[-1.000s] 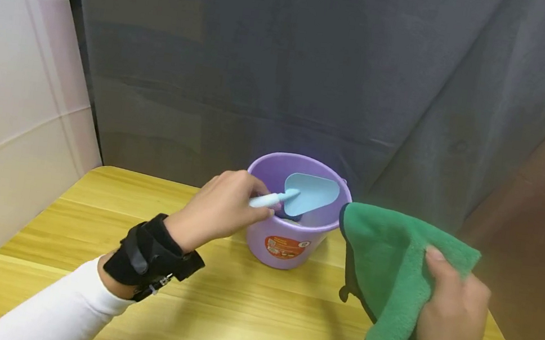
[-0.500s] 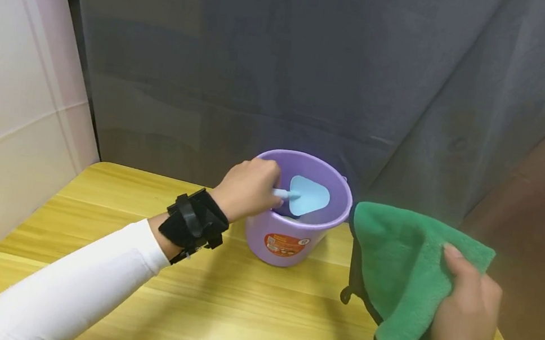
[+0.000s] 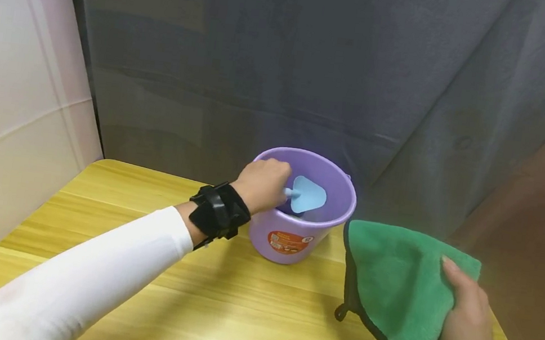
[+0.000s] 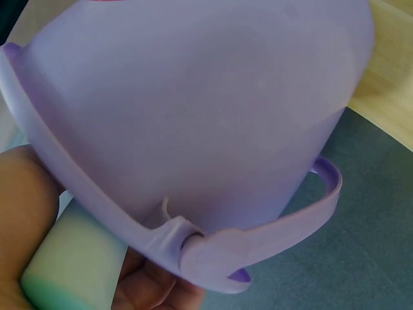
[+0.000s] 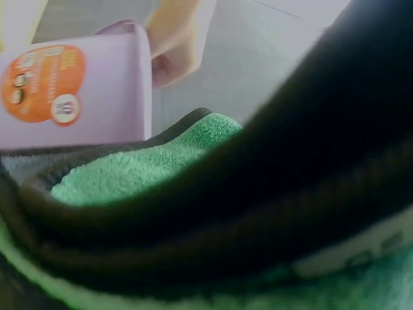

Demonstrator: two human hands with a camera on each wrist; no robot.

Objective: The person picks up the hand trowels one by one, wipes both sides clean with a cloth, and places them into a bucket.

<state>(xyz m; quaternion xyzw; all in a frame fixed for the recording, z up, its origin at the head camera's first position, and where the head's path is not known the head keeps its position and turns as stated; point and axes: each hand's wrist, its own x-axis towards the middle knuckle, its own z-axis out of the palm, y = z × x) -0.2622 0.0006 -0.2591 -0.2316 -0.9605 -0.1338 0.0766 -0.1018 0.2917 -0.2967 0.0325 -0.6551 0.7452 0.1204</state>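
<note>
A purple bucket (image 3: 260,231) with an orange label stands on the wooden table. Reaching over its left rim, my left hand (image 3: 263,184) grips a light blue toy shovel (image 3: 309,195), whose blade is inside the bucket's mouth. In the left wrist view, the shovel's pale handle (image 4: 80,258) with its green end lies between thumb and fingers, beside the bucket rim. On the right, my right hand (image 3: 469,324) holds a green towel (image 3: 401,282) with dark edging, thumb on top. The towel hangs to the right of the bucket. Dark contents low in the bucket are mostly hidden.
A purple carrying handle (image 4: 284,229) hangs at the bucket's side. Behind the wooden table (image 3: 244,314) rises a dark grey curtain (image 3: 285,64). A white panel (image 3: 13,76) borders the left, and a brown one (image 3: 541,226) the right.
My left hand has moved right and in over the bucket's rim, taking the shovel deeper into the bucket. My right hand has shifted slightly, still holding the towel.
</note>
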